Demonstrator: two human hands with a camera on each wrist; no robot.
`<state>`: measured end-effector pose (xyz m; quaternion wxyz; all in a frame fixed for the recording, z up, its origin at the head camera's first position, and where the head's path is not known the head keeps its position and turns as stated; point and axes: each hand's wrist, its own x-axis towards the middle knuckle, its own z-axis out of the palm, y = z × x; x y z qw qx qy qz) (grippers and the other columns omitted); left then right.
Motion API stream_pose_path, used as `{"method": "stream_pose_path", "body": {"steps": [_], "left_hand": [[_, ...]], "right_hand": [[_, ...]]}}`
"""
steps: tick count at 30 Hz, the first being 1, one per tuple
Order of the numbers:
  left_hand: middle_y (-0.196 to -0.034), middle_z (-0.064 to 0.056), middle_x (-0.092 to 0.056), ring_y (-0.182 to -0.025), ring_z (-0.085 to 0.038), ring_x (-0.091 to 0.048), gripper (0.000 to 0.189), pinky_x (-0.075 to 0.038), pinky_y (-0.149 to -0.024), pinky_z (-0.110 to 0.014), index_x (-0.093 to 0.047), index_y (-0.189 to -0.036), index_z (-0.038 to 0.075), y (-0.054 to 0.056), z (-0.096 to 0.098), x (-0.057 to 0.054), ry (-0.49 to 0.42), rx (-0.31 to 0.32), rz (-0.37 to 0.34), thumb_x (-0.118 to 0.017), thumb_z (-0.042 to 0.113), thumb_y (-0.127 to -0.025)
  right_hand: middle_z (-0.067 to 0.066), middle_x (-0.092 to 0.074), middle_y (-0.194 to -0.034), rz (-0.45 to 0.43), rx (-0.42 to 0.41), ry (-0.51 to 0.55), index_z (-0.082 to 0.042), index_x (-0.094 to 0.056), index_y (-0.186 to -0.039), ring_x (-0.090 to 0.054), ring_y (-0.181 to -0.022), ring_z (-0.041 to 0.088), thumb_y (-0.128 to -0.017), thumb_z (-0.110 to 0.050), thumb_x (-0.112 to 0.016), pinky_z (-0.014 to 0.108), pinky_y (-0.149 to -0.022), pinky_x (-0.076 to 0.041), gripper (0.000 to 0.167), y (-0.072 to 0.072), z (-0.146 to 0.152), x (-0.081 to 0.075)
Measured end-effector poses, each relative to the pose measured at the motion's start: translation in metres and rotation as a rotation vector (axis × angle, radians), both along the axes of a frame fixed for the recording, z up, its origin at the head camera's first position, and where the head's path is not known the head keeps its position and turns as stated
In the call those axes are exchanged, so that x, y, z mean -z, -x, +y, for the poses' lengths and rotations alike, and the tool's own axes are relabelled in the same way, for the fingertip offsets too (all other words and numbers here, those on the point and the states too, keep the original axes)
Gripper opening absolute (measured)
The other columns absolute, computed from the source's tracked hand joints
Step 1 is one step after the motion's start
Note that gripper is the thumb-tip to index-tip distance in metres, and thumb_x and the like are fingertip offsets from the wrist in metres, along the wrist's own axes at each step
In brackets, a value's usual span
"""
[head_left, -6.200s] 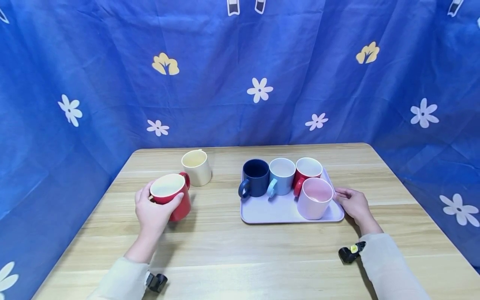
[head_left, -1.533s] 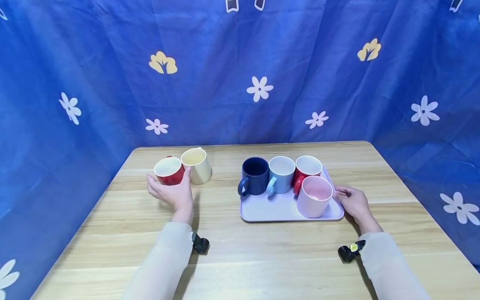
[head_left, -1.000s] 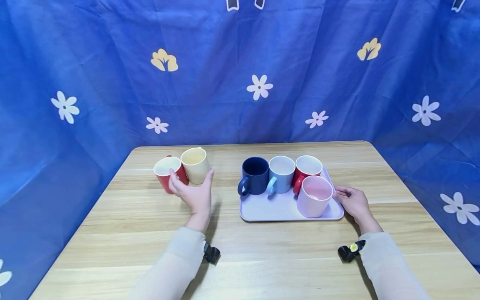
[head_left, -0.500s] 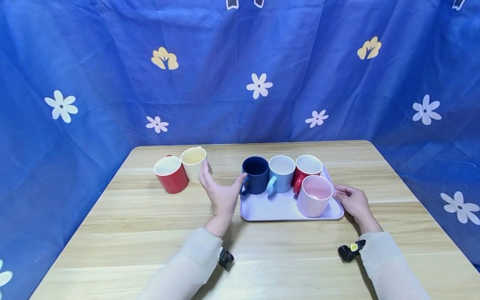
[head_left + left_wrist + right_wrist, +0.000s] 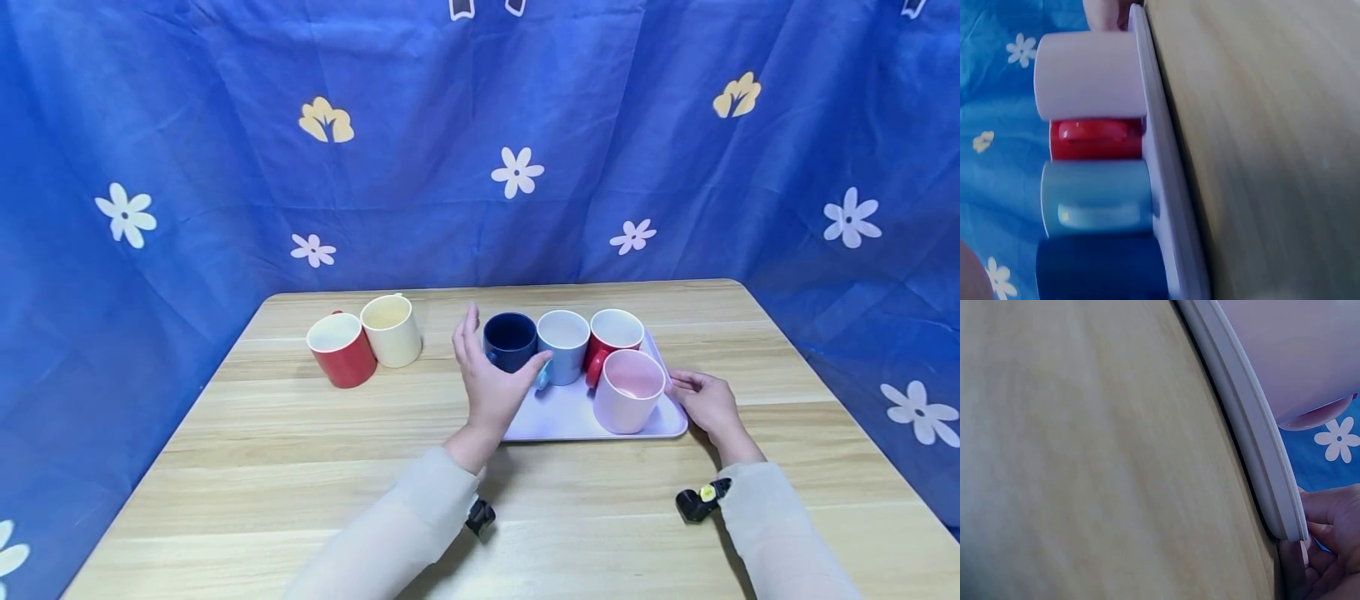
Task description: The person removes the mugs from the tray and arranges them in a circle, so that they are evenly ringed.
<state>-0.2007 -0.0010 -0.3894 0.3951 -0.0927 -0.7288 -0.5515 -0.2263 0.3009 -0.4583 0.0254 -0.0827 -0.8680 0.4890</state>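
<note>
A navy mug [image 5: 510, 335] stands at the left end of a lilac tray [image 5: 555, 419], its front partly hidden behind my left hand [image 5: 491, 383]. That hand is spread wide, fingers left of the mug and thumb to its right front, around it without a grip. At the tray's right edge my right hand [image 5: 705, 408] holds the rim, fingers curled at it in the right wrist view. A light blue mug [image 5: 562, 337], a red mug [image 5: 611, 342] and a pink mug [image 5: 628, 400] also stand on the tray, the pink one nearest the right hand.
Another red mug [image 5: 345, 358] and a cream mug [image 5: 393, 337] stand side by side at the table's back left. Behind the wooden table [image 5: 262, 467] hangs a blue curtain [image 5: 420, 167] with flower prints.
My left hand has set the red mug down to the left of the cream mug and let go. It has then moved right to the navy mug. The right hand stays at the tray.
</note>
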Motion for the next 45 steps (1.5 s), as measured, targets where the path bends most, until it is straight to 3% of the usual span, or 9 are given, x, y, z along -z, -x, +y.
{"method": "stream_pose_path", "body": {"steps": [9,22,28,36,45], "left_hand": [[-0.14,-0.013,-0.034,-0.13,-0.026,-0.033,0.11,-0.031,-0.105,-0.043,-0.029,-0.145,0.002,-0.008,0.028,-0.001,0.079,0.082,-0.047,-0.092,0.028,-0.058],[-0.142,-0.007,-0.036,-0.129,-0.021,-0.034,0.107,-0.036,-0.103,-0.042,-0.033,-0.145,0.009,-0.017,0.055,0.007,0.171,0.19,-0.275,-0.092,0.034,-0.059],[-0.135,-0.009,-0.043,-0.122,-0.019,-0.043,0.108,-0.039,-0.1,-0.036,-0.035,-0.143,0.004,-0.018,0.066,0.015,0.217,0.231,-0.283,-0.092,0.036,-0.057],[-0.13,-0.01,-0.046,-0.118,-0.022,-0.047,0.107,-0.042,-0.096,-0.035,-0.038,-0.143,0.005,-0.018,0.082,0.025,0.219,0.263,-0.377,-0.092,0.037,-0.056],[-0.124,-0.005,-0.046,-0.113,-0.017,-0.045,0.102,-0.041,-0.096,-0.029,-0.044,-0.138,0.006,-0.019,0.099,0.031,0.232,0.225,-0.445,-0.093,0.036,-0.054]], "right_hand": [[0.024,-0.063,-0.114,0.011,0.0,-0.003,0.009,-0.056,-0.124,-0.063,-0.101,0.026,-0.092,-0.011,-0.061,0.01,-0.071,-0.046,0.038,0.001,0.001,0.001],[0.024,-0.063,-0.114,0.003,0.003,-0.009,0.009,-0.056,-0.125,-0.062,-0.103,0.027,-0.093,-0.012,-0.061,0.011,-0.071,-0.046,0.038,0.0,-0.001,0.0],[0.024,-0.063,-0.114,0.01,0.004,-0.011,0.009,-0.056,-0.124,-0.062,-0.101,0.024,-0.092,-0.011,-0.061,0.01,-0.071,-0.046,0.038,0.0,-0.001,0.0],[0.025,-0.063,-0.113,0.027,0.002,-0.015,0.011,-0.056,-0.123,-0.063,-0.097,0.02,-0.092,-0.009,-0.061,0.01,-0.071,-0.047,0.038,0.002,0.001,0.003],[0.025,-0.064,-0.112,0.026,-0.004,-0.036,0.01,-0.057,-0.122,-0.063,-0.1,0.026,-0.092,-0.012,-0.062,0.01,-0.071,-0.046,0.038,0.002,0.001,0.002]]}}
